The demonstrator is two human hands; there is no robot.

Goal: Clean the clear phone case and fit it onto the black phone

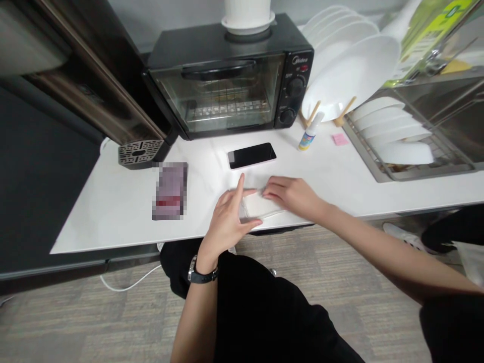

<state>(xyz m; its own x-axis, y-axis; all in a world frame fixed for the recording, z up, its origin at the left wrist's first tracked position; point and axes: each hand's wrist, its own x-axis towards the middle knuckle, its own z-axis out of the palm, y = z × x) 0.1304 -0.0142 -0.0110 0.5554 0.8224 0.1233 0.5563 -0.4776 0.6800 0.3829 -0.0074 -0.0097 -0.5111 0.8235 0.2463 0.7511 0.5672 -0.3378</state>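
Observation:
A clear, whitish phone case lies on the white counter near its front edge. My left hand spans the left end of the case, gripping it between thumb and fingers, with the index finger raised. Bunched fingertips of my right hand press on the upper part of the case; whatever they may hold is hidden. Just behind the case is a phone with a dark screen. To the right stands a small spray bottle with a white cap and a blue and yellow label.
A black toaster oven stands at the back, carrying a white pot. White plates fill a rack beside a sink with stacked bowls. A blurred purple item and a drink dispenser are left; a pink sticky note lies right.

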